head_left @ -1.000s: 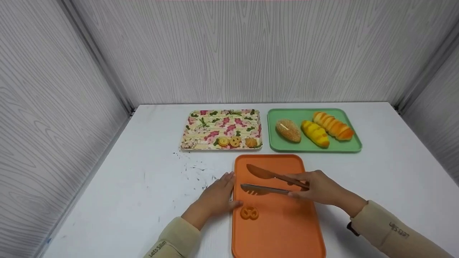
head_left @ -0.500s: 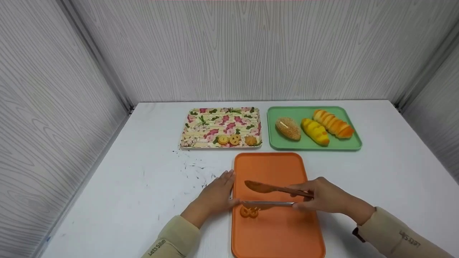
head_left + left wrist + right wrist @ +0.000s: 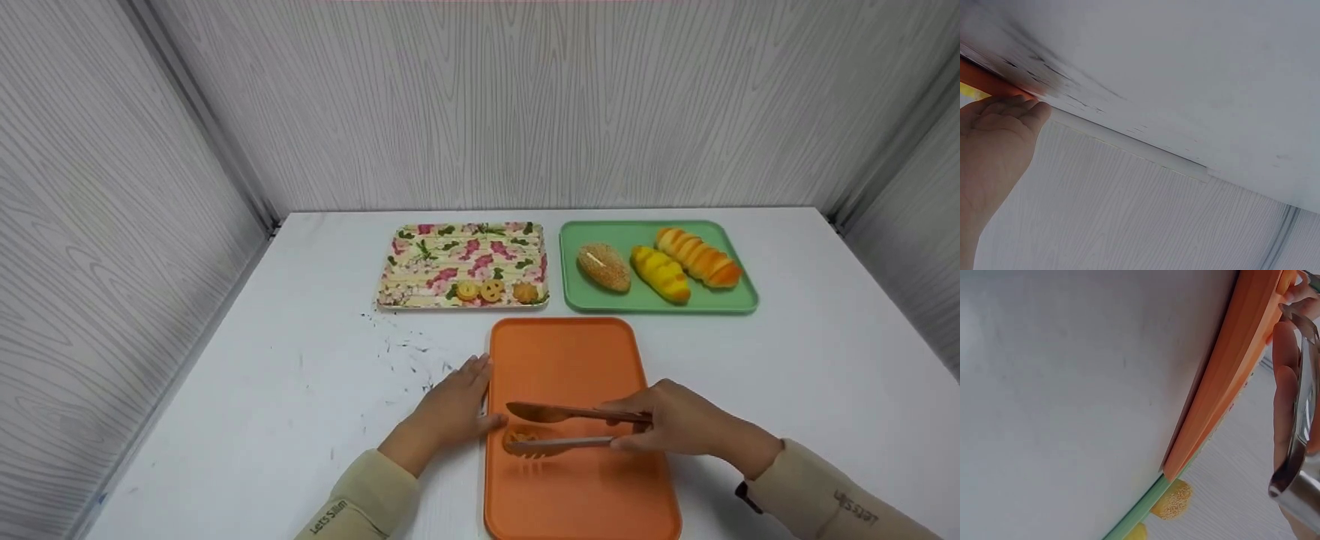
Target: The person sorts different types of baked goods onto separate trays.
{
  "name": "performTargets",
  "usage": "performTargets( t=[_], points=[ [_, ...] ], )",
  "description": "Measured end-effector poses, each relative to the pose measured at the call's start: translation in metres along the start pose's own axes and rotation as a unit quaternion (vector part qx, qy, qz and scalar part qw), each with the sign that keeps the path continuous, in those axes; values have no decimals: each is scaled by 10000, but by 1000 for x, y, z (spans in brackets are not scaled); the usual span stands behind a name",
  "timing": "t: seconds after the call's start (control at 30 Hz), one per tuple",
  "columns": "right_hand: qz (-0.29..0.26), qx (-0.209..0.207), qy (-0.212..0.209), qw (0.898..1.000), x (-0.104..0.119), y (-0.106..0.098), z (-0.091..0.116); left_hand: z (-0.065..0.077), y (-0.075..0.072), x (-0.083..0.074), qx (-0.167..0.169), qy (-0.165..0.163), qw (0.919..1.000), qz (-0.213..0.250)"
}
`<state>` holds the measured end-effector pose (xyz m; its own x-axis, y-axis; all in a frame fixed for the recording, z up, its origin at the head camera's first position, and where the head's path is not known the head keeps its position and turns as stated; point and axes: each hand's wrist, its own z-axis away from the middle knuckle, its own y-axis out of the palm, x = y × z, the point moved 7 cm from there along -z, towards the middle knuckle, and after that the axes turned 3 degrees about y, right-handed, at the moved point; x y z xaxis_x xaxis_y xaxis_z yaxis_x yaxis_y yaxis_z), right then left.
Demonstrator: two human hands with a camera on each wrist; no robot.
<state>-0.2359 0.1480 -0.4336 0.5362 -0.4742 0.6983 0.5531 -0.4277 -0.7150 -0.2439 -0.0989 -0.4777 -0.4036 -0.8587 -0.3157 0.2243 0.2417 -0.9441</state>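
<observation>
My right hand [image 3: 684,420] grips a pair of metal tongs [image 3: 551,413], their two arms spread apart. The tongs' tips reach over the left side of an orange tray [image 3: 566,352]. A pretzel-shaped cookie [image 3: 513,433] lies on this tray, partly covered by the near tong arm, with the far arm just beyond it. In the right wrist view, my fingers wrap around the shiny tongs [image 3: 1307,382]. My left hand [image 3: 452,412] rests along the tray's left edge, fingers extended and thumb at the rim. The left wrist view shows the same hand [image 3: 999,146] with its fingertips beside the orange edge.
Behind the orange tray stands a floral tray [image 3: 450,255] bearing several small cookies [image 3: 491,290]. A green tray [image 3: 592,304] to its right carries a seeded bun [image 3: 604,267], a yellow bread [image 3: 661,274] and a striped loaf [image 3: 698,258]. Grey panels [image 3: 525,105] enclose the white table [image 3: 300,375].
My right hand has brought the tongs toward me, from above the tray's upper half down to the pretzel-shaped cookie. My left hand has stayed at the tray's edge.
</observation>
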Motion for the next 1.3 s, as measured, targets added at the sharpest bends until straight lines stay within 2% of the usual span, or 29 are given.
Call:
performTargets(
  t=[0.47,0.73,1.07,1.3],
  points=[
    [485,-225,-382,9978,7,2,-1,1,-1,0,-108,95,9999,31],
    [680,-270,-445,9963,9,2,-2,0,-2,0,-115,54,9999,87],
    [737,-323,-527,9954,12,2,-4,0,0,1,-110,12,9999,83],
    [574,-268,-476,9969,10,3,-4,-1,1,1,-92,46,9999,54]
  ],
)
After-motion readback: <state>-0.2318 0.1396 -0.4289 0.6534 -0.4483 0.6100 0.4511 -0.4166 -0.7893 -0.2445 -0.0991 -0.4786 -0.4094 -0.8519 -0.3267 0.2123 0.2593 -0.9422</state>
